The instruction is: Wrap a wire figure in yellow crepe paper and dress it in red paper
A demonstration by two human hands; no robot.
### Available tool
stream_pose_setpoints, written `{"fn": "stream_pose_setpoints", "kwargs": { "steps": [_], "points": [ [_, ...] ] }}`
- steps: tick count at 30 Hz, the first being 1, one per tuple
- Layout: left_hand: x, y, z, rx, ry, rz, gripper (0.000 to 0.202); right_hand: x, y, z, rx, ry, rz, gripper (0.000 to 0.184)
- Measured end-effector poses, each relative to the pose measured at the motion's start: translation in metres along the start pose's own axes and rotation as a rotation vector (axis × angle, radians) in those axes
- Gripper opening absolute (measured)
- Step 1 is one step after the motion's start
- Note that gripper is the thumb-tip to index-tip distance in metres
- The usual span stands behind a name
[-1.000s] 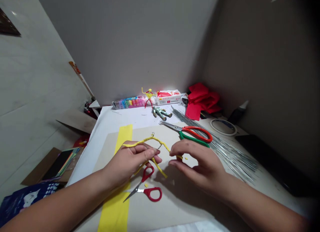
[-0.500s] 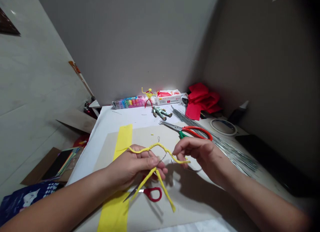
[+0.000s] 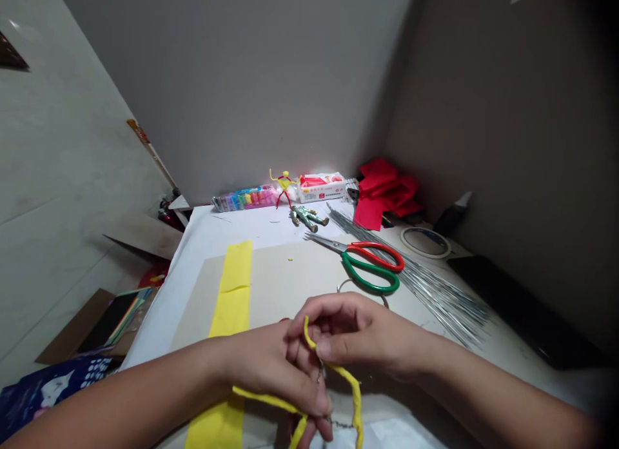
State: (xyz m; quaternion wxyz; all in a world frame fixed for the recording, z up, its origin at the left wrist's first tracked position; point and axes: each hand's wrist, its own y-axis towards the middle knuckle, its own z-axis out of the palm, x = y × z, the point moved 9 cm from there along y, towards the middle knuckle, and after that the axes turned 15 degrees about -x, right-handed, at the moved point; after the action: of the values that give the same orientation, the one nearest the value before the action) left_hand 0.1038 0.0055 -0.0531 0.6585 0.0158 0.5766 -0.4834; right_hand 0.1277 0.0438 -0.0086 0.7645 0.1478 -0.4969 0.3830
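Two bare hands meet low in the view, near the edge of the tabletop (image 3: 207, 233), both closed on a yellow-wrapped wire frame (image 3: 355, 397). The right hand (image 3: 351, 329) comes in from the right, its thumb and fingers pinching a yellow strand near its free upper end. The left hand (image 3: 271, 368) is curled around the frame just below, with its fingers bent over a thin stretch of bare wire (image 3: 320, 375). The rest of the frame hangs toward the near side, and its lowest part runs out of view. Under the hands lies a grey card sheet (image 3: 290, 284) with a strip of yellow crepe paper (image 3: 232, 294) running from near to far across its left part. A loop of bare wire (image 3: 362, 286) rests on the card just beyond the right hand. Farther right are large scissors (image 3: 370, 265) with red and green handles, beside a bundle of steel wires (image 3: 435, 294). Along the far edge stand a pack of coloured clay (image 3: 246, 199), a small yellow and red figure (image 3: 284, 184), a white box (image 3: 322, 188) and a pile of red paper (image 3: 380, 194). A green-grey toy figure (image 3: 305, 218) lies just in front of them, and a roll of tape (image 3: 425, 242) sits at the far right.
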Motion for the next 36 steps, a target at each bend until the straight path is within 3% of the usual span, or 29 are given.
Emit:
{"fn": "stream_pose_setpoints", "kwargs": {
  "steps": [4, 10, 15, 19, 25, 30, 36],
  "points": [
    [0.001, 0.001, 0.002, 0.02, 0.016, 0.023, 0.03, 0.0, 0.001, -0.005, 0.032, -0.054, 0.018, 0.016],
    [-0.004, -0.008, 0.008, 0.057, 0.082, 0.033, 0.028, -0.009, -0.001, -0.012, 0.051, -0.09, 0.131, 0.023],
    [-0.006, -0.008, 0.004, 0.068, 0.115, 0.061, 0.017, -0.011, -0.002, -0.013, 0.007, -0.057, 0.132, 0.021],
    [-0.007, 0.004, -0.009, 0.088, -0.148, 0.042, 0.03, -0.005, -0.001, -0.017, -0.042, 0.026, 0.107, 0.023],
    [-0.021, 0.016, -0.049, -0.091, -0.322, 0.173, 0.047, 0.008, -0.004, -0.022, -0.07, 0.106, 0.075, 0.021],
    [-0.022, 0.014, -0.054, -0.042, -0.315, 0.192, 0.049, 0.019, -0.002, -0.035, -0.202, 0.129, -0.043, 0.02],
    [-0.029, -0.002, -0.042, -0.005, -0.257, 0.19, 0.046, 0.017, 0.002, -0.045, -0.343, 0.061, -0.102, 0.023]
  ]
}}
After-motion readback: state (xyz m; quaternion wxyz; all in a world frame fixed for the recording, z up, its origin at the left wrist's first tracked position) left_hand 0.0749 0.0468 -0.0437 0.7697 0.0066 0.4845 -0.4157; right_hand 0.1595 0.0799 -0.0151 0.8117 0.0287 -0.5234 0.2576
